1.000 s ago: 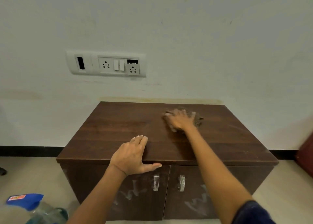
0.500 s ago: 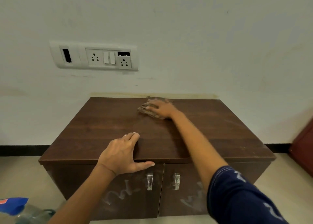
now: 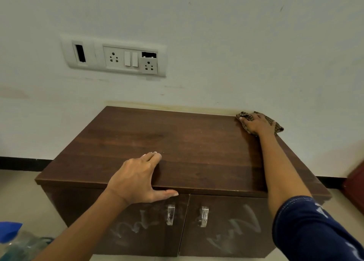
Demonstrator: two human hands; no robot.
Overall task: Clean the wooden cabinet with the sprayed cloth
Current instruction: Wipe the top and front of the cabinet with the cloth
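A dark brown wooden cabinet with two doors stands against a white wall. My right hand presses a brown checked cloth flat on the cabinet top at its far right corner, by the wall; part of the cloth hangs past the right edge. My left hand rests on the front edge of the top, fingers spread on the wood and thumb along the edge, holding nothing. White smears mark both doors.
Two clear handles sit where the doors meet. A spray bottle with a blue cap stands on the floor at the lower left. A white socket panel is on the wall above. Dark red furniture stands at the right.
My right hand has slid the cloth from the middle back of the top, left a little, then across to the far right corner. The left hand has stayed on the front edge.
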